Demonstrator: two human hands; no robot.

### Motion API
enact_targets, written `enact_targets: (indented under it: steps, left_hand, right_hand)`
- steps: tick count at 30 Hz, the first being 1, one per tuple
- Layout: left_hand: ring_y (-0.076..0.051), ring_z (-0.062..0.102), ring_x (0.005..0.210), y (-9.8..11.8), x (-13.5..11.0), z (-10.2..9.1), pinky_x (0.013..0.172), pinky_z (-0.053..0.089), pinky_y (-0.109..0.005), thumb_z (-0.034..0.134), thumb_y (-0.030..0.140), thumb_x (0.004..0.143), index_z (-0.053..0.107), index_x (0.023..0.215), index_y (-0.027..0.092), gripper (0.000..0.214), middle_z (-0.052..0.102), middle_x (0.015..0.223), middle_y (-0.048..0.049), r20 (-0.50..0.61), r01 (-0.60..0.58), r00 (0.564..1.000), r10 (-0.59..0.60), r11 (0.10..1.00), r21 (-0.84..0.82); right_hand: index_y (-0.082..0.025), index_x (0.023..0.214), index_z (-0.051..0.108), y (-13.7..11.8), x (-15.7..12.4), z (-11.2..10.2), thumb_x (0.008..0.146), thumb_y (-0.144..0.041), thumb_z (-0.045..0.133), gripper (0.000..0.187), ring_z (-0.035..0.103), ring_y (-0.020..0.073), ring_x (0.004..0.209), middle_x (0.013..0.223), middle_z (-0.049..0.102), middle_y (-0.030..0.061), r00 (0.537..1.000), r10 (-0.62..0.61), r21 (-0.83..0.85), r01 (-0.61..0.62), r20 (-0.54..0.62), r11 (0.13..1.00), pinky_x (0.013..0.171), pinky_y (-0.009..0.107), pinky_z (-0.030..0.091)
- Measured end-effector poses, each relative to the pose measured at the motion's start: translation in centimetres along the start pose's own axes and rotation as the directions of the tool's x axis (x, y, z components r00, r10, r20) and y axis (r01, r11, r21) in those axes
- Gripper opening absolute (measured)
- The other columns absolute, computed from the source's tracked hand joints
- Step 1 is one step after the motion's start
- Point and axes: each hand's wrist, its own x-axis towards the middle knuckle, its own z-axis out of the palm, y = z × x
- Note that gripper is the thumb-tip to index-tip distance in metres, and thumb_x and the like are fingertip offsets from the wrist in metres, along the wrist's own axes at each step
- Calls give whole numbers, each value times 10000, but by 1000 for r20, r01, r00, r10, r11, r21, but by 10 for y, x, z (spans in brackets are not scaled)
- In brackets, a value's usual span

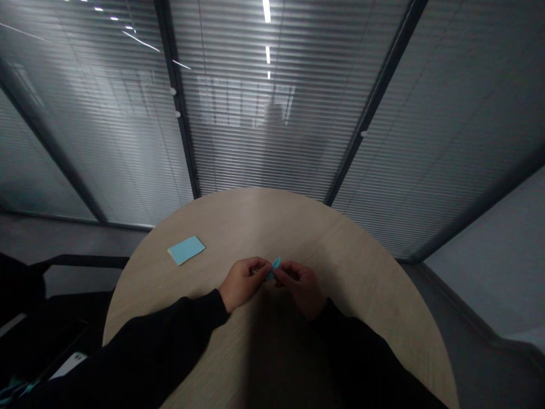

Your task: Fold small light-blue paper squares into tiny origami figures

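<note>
Blinds are closing off the room behind the round table point(340, 244), where we are holding a small blue paper point(276, 266) near the middle. Left hand point(244, 281) and right hand point(300, 287) are both pinching it from either side, its free tip pointing away from us; a blue pad point(186, 250) is lying well apart, leftward.
</note>
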Motion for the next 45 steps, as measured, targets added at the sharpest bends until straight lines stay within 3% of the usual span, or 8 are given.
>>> enact_targets:
  steps: [12, 29, 34, 40, 45]
  left_hand:
    - [-161, 552, 678, 10, -4, 6, 618, 407, -254, 544, 416, 898, 667, 870, 161, 285, 655, 760, -44, -8, -120, 992, 123, 979, 162]
    - [-111, 466, 572, 10, -2, 2, 542, 331, -236, 663, 514, 796, 638, 933, 141, 399, 595, 691, -8, 35, 22, 999, -17, 991, -133]
    - [-90, 389, 500, 11, -3, 3, 511, 289, -231, 643, 542, 806, 624, 857, 149, 397, 521, 575, 35, 37, 55, 998, -50, 989, -138]
    - [-87, 400, 526, 14, -3, 3, 502, 293, -223, 664, 525, 793, 644, 886, 136, 401, 561, 646, 12, 40, 59, 998, -54, 989, -137]
    - [-83, 361, 493, 9, -2, 3, 482, 269, -219, 618, 533, 828, 621, 877, 138, 398, 485, 583, 44, 42, 53, 998, -50, 994, -92]
  right_hand:
    - [-170, 761, 653, 2, -1, 2, 788, -488, 675, 319, 599, 156, 622, 664, 632, 2, 998, -41, -52, 38, -43, 998, 593, 264, 463]
    - [-175, 840, 706, 4, 0, -1, 814, -480, 665, 309, 635, 169, 665, 738, 693, 28, 998, -70, -103, 70, -3, 992, 643, 284, 497]
    - [-175, 826, 693, 2, -1, 1, 824, -469, 662, 296, 625, 168, 660, 708, 670, 20, 996, -89, -140, 88, -6, 986, 630, 276, 483]
    - [-177, 824, 684, 5, -1, -3, 822, -477, 661, 300, 619, 166, 658, 713, 665, 19, 993, -116, -145, 115, 1, 983, 620, 270, 483]
    - [-167, 827, 682, 3, -2, -3, 817, -457, 664, 291, 604, 161, 663, 720, 661, 21, 992, -122, -182, 125, 29, 975, 608, 256, 466]
